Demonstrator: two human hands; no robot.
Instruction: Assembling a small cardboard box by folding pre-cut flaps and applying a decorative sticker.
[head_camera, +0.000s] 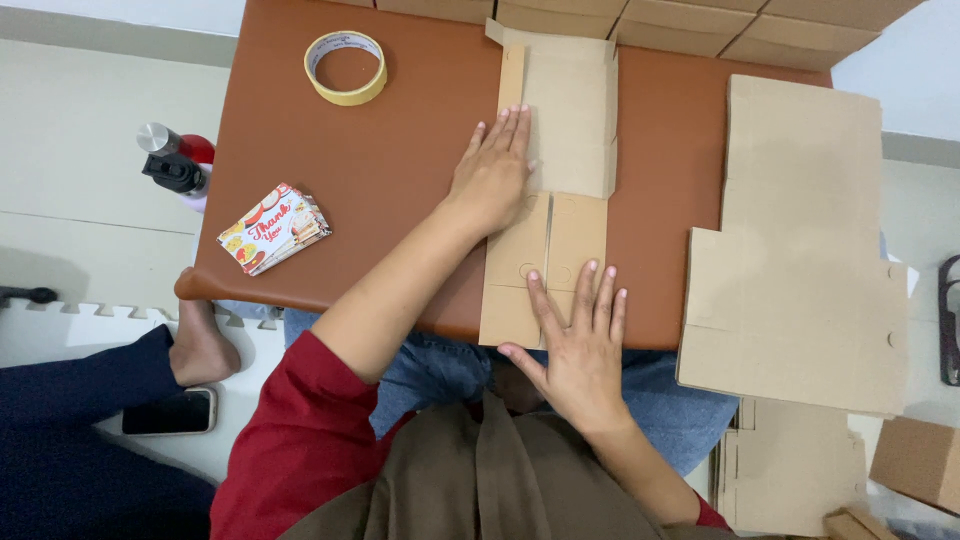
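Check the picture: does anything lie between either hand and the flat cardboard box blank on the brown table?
Nothing visible does. The left hand and right hand both press flat on the blank.

— What sort of place is this?

— A home packing corner, I'd say. The person sits on the floor at a low brown table (400, 150), with foam floor mats (90, 320) beside it.

— And the packing part?

— Flat cardboard sheets (800, 250) stacked on the right, a tape roll (345, 67), and a small pile of printed cards (274, 228). A made-up box (920, 460), probably, sits at the lower right.
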